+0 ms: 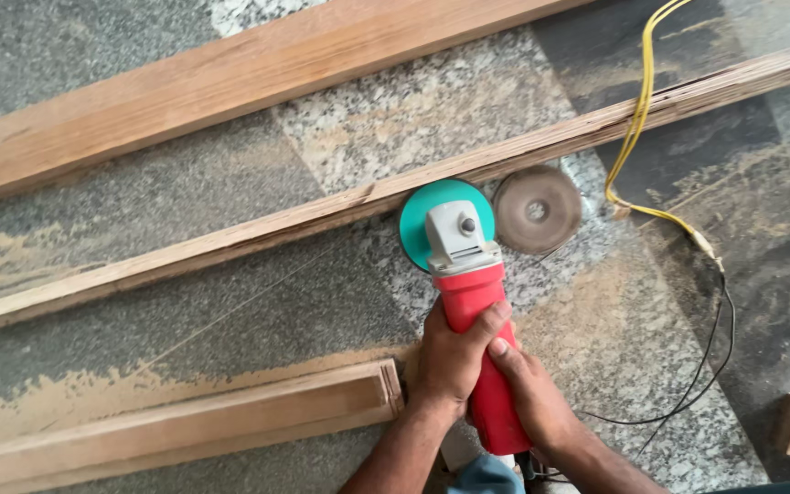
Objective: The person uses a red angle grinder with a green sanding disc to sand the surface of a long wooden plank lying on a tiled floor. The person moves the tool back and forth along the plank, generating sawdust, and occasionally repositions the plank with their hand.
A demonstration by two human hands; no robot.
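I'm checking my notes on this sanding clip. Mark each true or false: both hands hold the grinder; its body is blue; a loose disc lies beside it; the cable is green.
1. Both hands, left hand and right hand, grip the grinder: true.
2. Its body is blue: false, it is red with a grey head and a teal disc.
3. A loose disc lies beside it on the floor: true.
4. The cable is green: false, it is yellow.

Red-bodied angle grinder (pixel 471 320) with grey head and teal disc, lay flat, pointed away from both hands, disc edge touched the long thin wooden strip (pixel 322 215) beyond them
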